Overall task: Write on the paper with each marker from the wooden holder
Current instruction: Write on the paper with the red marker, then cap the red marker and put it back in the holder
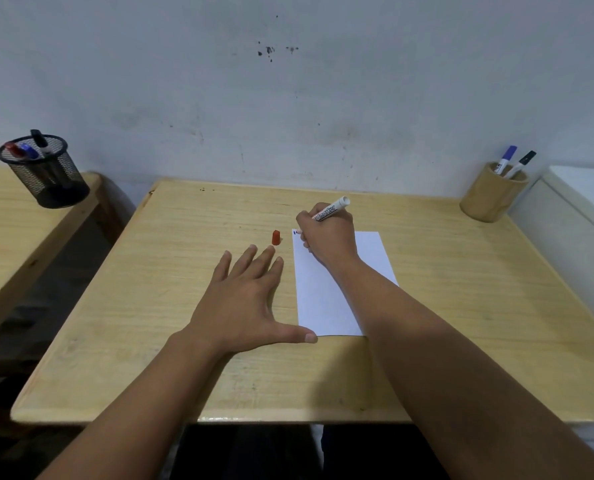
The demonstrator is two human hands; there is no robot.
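1. Writing at the top left corner of the paper (326, 299): right hand (326, 233) closed in a pen grip around one uncapped marker (330, 210), tip down at the sheet, butt end angled up and away toward the wall. Grip set low on the barrel, likely for control of the stroke.
2. Lying near the middle of the table (171, 306), one white sheet, long side running away from the body. Small blue mark at the corner by the tip, perhaps left by another marker; too small to read.
3. Standing upright just left of the sheet's top corner, one red cap (276, 237), apart from the paper, probably parked within reach for recapping.
4. Resting flat on the table beside the sheet, left hand (243, 306), fingers spread wide and gripping nothing, thumb stretched to touch the sheet's near left corner, seemingly to steady it.
5. Standing at the far right corner of the table, one wooden holder (492, 195) with two capped markers inside: one blue (506, 157), one black (522, 162). Judged remaining or already used; cannot tell which.
6. Sitting on a separate table at far left, one black mesh cup (44, 171) holding three more markers: red, blue, black. Not part of the task.
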